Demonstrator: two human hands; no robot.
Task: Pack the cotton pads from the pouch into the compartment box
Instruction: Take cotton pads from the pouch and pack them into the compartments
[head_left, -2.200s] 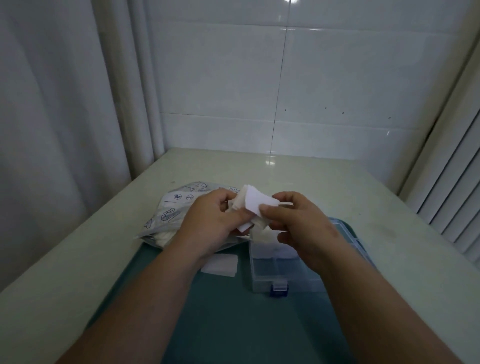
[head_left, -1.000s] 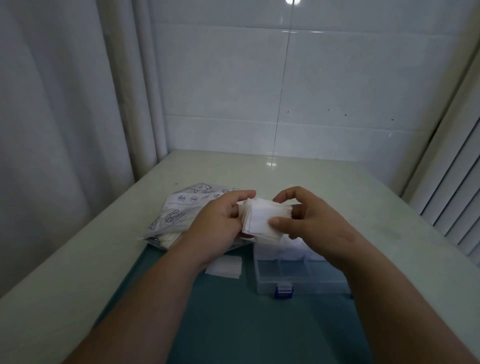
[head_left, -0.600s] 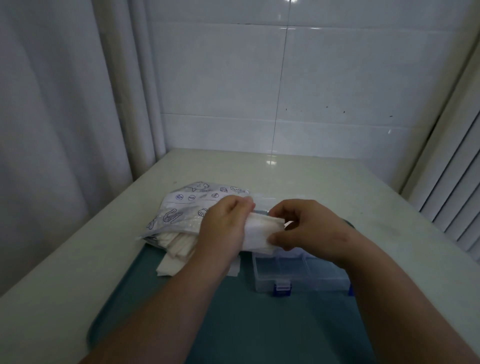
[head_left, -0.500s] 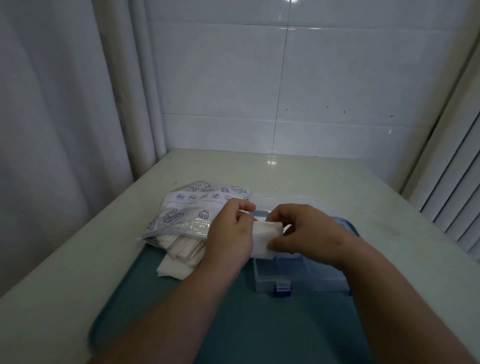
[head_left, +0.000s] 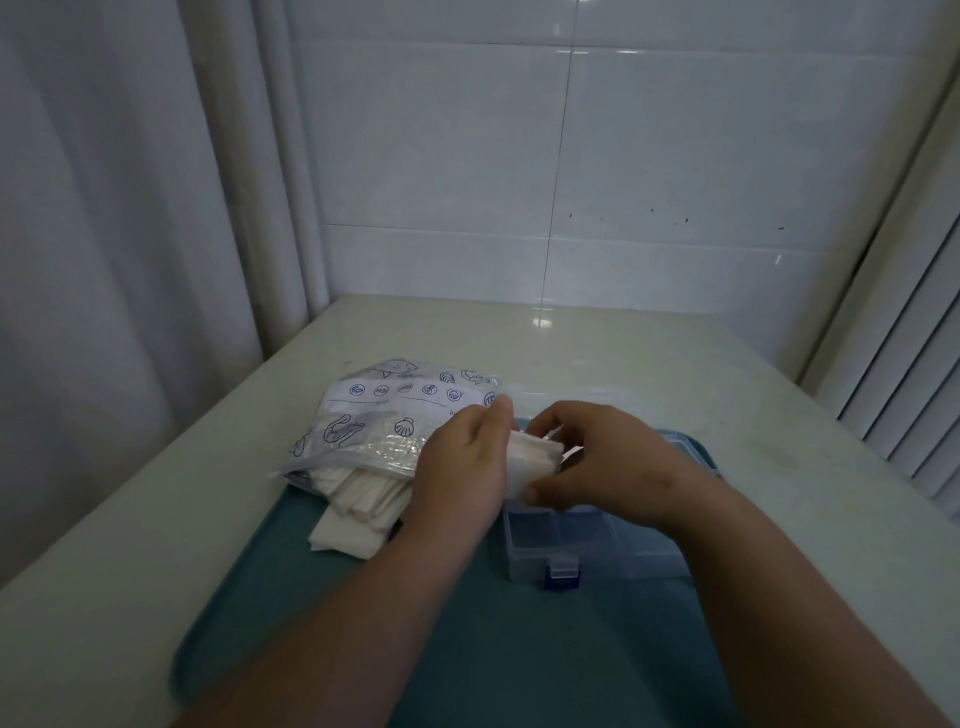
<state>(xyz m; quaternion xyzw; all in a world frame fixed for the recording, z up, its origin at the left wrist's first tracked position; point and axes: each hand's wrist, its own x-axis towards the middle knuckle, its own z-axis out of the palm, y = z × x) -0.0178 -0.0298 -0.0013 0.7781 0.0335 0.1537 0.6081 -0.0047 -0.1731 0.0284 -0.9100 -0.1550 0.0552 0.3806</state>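
Observation:
Both hands hold one small stack of white cotton pads (head_left: 532, 460) just above the far left part of the clear compartment box (head_left: 597, 551). My left hand (head_left: 462, 473) grips the stack's left side and my right hand (head_left: 597, 467) pinches its right side. The box stands open on the teal tray (head_left: 363, 649), its blue latch facing me, its near compartments showing nothing inside. Left of the hands lies the printed plastic pouch (head_left: 384, 421), with more white pads (head_left: 358, 509) spilling from its open near end onto the tray.
The tray rests on a pale table (head_left: 649, 364) set in a corner. A curtain (head_left: 130, 234) hangs along the left, a tiled wall stands behind, and slatted blinds (head_left: 914, 389) run along the right.
Both hands have lowered the stack of pads from chest height toward the box. Several pads now spill out of the pouch onto the tray, over the spot where a single loose pad lay.

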